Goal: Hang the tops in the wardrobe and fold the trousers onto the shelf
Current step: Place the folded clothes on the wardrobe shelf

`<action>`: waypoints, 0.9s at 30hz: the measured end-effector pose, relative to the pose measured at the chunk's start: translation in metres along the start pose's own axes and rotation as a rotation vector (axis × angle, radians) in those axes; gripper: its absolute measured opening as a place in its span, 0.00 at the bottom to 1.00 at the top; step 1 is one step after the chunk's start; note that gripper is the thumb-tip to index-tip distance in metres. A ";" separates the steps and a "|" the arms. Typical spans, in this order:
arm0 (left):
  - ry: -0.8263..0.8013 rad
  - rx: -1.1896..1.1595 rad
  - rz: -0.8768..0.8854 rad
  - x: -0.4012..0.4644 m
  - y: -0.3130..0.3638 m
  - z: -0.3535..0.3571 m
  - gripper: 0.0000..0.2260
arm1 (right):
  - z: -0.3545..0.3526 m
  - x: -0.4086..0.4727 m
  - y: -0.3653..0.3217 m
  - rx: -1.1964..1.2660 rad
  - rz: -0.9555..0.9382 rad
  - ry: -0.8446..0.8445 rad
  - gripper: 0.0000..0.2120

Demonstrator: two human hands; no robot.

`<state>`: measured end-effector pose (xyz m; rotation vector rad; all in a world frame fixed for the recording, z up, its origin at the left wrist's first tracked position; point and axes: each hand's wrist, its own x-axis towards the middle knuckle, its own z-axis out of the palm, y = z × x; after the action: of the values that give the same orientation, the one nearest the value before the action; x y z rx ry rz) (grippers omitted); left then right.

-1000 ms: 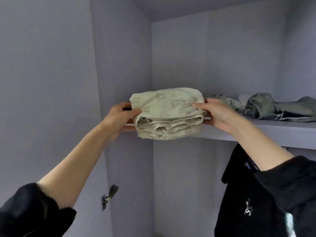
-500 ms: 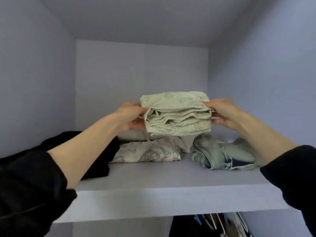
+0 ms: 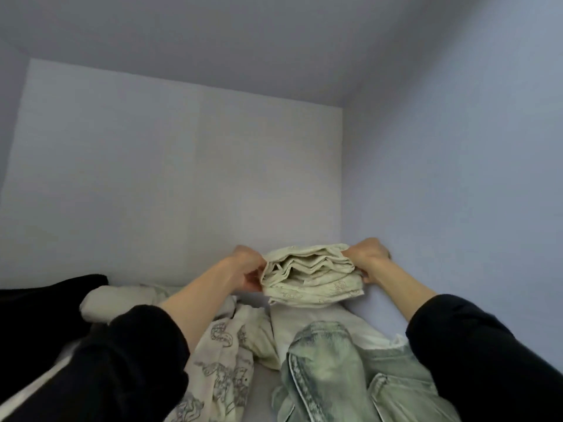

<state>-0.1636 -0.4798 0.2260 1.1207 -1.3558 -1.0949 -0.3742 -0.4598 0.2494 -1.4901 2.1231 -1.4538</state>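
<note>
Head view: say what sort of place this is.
Likely the top shelf inside a wardrobe: plain walls close in on three sides, folded jeans lie there, and both hands set down folded trousers.

Folded cream printed trousers [image 3: 310,277], layered stack, at back right of shelf [image 3: 262,380], behind faded folded jeans [image 3: 329,373].

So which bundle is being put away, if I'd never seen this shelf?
On the shelf, look to the back right corner. The cream folded trousers sit between the left hand and right hand, neatly stacked, unlike the looser jeans in front.
</note>
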 end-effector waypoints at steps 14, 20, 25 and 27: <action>-0.383 1.271 0.351 0.030 -0.051 0.018 0.20 | 0.067 0.001 0.035 -0.807 -0.491 -0.152 0.15; -0.344 1.406 0.352 -0.002 -0.031 0.017 0.26 | 0.036 -0.018 0.025 -0.831 -0.375 -0.434 0.20; -0.263 1.256 0.435 -0.058 0.010 -0.011 0.23 | -0.029 -0.083 0.002 -0.602 -0.392 -0.316 0.22; -0.235 1.135 0.533 -0.093 0.019 -0.014 0.21 | -0.056 -0.122 0.000 -0.465 -0.402 -0.227 0.20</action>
<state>-0.1460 -0.3859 0.2313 1.2593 -2.3989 0.0239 -0.3483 -0.3289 0.2327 -2.2313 2.1998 -0.8439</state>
